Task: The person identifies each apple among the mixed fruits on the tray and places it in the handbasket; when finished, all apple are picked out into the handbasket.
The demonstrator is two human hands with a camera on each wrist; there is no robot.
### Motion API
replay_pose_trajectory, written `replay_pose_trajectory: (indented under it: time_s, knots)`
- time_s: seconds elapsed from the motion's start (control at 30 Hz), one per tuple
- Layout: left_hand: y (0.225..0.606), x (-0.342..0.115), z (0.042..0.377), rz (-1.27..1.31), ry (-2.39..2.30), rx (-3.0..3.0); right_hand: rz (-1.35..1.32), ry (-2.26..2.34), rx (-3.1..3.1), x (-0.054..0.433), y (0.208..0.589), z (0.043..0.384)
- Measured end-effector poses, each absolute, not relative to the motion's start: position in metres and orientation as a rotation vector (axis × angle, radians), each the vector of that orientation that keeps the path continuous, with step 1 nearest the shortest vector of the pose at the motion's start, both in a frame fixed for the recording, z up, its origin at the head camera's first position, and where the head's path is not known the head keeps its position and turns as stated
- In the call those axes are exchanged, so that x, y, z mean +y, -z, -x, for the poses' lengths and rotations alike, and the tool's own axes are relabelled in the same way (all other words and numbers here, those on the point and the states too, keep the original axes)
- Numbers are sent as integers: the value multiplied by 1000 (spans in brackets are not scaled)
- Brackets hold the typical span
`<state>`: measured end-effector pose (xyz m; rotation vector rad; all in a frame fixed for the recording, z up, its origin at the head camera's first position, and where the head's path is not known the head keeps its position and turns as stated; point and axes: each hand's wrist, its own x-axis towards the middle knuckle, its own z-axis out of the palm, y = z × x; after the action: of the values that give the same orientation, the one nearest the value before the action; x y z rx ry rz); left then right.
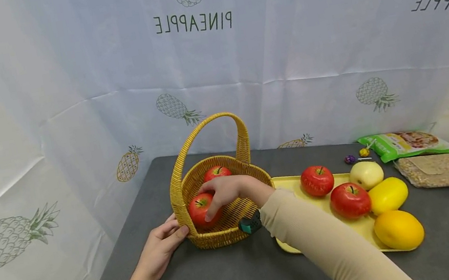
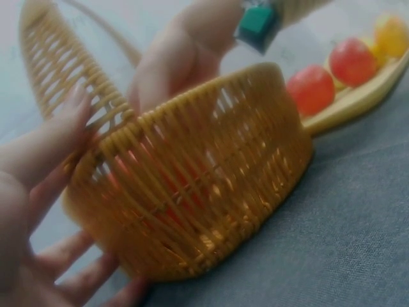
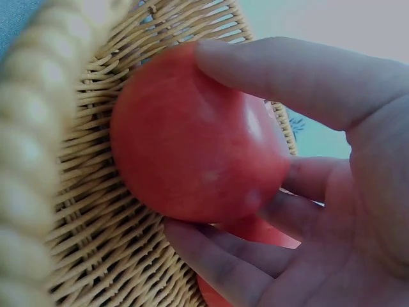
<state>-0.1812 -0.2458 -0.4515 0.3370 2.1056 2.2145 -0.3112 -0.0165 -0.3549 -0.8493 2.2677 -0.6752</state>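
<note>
A yellow wicker basket [image 1: 223, 237] with a tall arched handle stands on the table. Inside it, my right hand [image 1: 229, 189] holds a red apple [image 1: 200, 207] near the left wall, thumb on one side and fingers round the other, as the right wrist view [image 3: 192, 137] shows. Behind that lies a second red apple [image 1: 215, 172], partly covered by the hand. My left hand [image 1: 160, 247] grips the basket's left side, its thumb at the foot of the handle and its other fingers along the outer wall, seen in the left wrist view.
Right of the basket, a pale yellow tray [image 1: 287, 183] bears two red apples [image 1: 350, 200], a pale green fruit [image 1: 366, 174] and two yellow fruits [image 1: 389, 194]. Lollipops [image 1: 364, 152], a green food packet [image 1: 412, 143] and a bag of grains [image 1: 448, 169] lie beyond. A printed curtain [image 1: 301, 38] hangs behind.
</note>
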Motion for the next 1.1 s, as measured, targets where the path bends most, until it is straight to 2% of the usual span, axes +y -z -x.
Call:
replay_pose_trajectory:
  time_s: [0.53,1.1]
  knots:
    - [452,-246,182,-370,-2214,2111,814,840,2212,-8,353,310]
    - [453,-248,181,-393,-2200,2138,852,909,2259,33,349,300]
